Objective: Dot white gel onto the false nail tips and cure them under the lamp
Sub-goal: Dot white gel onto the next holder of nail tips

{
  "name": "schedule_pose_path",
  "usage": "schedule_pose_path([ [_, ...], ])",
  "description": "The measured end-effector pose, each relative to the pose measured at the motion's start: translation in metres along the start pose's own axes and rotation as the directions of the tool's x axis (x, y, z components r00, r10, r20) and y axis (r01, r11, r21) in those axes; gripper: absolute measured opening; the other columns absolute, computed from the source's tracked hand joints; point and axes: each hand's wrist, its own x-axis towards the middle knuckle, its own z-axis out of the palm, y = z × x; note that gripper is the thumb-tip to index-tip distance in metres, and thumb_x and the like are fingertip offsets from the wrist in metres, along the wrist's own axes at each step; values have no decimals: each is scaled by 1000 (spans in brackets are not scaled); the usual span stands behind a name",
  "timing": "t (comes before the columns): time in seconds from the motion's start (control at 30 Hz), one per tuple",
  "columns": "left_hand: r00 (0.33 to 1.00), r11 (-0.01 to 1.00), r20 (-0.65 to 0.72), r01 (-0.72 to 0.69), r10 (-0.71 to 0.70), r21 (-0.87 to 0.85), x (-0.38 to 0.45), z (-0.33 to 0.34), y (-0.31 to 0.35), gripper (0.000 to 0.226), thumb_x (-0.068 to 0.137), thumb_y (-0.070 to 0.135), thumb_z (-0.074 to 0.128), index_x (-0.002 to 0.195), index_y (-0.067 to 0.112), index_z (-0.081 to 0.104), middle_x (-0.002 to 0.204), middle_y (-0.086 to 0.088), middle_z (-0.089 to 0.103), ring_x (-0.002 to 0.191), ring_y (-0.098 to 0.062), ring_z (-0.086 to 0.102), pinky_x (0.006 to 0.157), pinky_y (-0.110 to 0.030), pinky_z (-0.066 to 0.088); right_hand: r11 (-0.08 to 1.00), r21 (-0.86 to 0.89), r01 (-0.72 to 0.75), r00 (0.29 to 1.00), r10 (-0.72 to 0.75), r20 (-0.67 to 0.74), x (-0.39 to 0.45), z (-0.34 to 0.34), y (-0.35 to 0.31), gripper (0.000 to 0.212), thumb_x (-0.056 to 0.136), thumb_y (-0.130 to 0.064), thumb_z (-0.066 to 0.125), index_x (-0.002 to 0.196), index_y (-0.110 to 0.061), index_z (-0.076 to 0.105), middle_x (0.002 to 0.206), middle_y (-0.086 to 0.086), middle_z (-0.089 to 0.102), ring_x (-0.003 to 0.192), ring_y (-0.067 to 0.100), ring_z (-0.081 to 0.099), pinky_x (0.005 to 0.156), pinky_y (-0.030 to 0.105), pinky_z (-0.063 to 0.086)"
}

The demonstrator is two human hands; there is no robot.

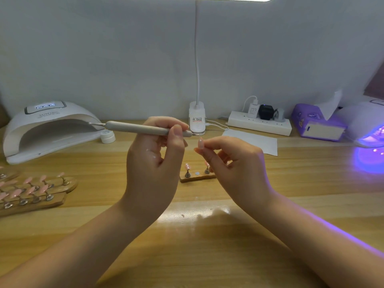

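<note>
Above the desk, centre: I see both hands raised over the wooden table [207, 235], close together but not touching.
Left hand: my left hand [153, 161] has thumb and fingers curled round a grey dotting pen [145, 128], held nearly level, its fine tip pointing right toward the nail tip.
Right hand: my right hand [234, 163] pinches one pink false nail tip [200, 143] between thumb and fingertips, upright, just under the pen's point; I cannot tell whether they touch.
Small holder: a short wooden stand [197, 178] sits on the table just behind the hands, with two pink tips on metal pegs and one bare round spot between them.
Left racks: longer wooden racks [35, 192] with rows of pink tips lie at the left edge.
White lamp: a white curing lamp [47, 129] stands at far left, its opening dark, a small white gel pot [108, 136] just beside it.
Right lamp: a second lamp [365, 125] glows violet at far right.
Back row: a clip light [197, 119], a power strip [259, 123] and a purple tissue box [315, 123].
</note>
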Motion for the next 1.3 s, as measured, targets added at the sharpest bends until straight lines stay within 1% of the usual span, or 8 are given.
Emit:
schedule_pose_path([
  [0.07,1000,1000,1,-10,10,-9,0,0,1,11,95,23,46,93,23,56,80,7,60,71,-7,59,67,-15,46,1000,5,-3,1000,3,4,0,0,-1,16,88,-21,65,95,-10,74,77,-7,67,62,11,63,58,27,52],
  [0.17,1000,1000,9,5,-5,-31,0,1,2,11,94,23,46,91,23,56,75,3,58,67,-14,56,61,-14,46,1000,2,3,1000,-3,4,0,0,-1,16,88,-21,65,95,-10,74,77,-10,66,61,10,63,57,26,52],
  [0.23,1000,999,21,23,-23,-33,0,1,2,12,92,23,45,89,22,56,77,1,59,66,-16,56,58,-14,46,1000,1,3,1000,-3,3,0,0,-1,16,87,-21,65,95,-10,74,77,-10,65,61,10,63,57,25,52],
  [0.4,996,997,43,80,-79,-22,-2,2,0,14,90,26,46,88,19,58,77,0,60,65,-14,57,57,-13,46,1000,1,-4,1000,4,-5,0,-1,-1,14,87,-20,67,95,-11,74,75,-7,68,60,11,62,57,26,51],
  [0.57,995,996,42,95,-94,-5,-3,3,-2,13,92,12,47,88,10,59,72,1,58,62,-5,58,56,-10,44,1000,0,0,1000,0,-6,-1,0,0,13,86,-18,68,96,-11,74,75,-5,68,60,11,61,57,27,51],
  [0.67,995,996,47,92,-93,11,-3,4,-1,14,92,12,47,88,7,60,73,-1,58,62,-4,57,55,-10,43,1000,-1,-2,1000,2,-2,-1,0,0,14,86,-18,68,97,-11,74,76,-6,68,61,11,61,57,27,51],
  [0.97,994,995,40,96,-97,13,-3,4,0,14,92,12,47,89,6,59,71,0,57,61,-4,57,54,-9,43,1000,-3,-6,1000,6,0,-1,0,0,14,86,-17,68,97,-10,74,76,-3,69,60,13,62,56,31,52],
  [1.3,995,996,36,90,-91,16,-4,3,-1,13,93,12,47,89,11,59,71,3,59,62,-4,58,54,-9,44,1000,-5,2,1000,-2,4,-1,-1,0,14,86,-17,68,98,-10,73,77,-5,68,61,10,62,57,28,52],
])
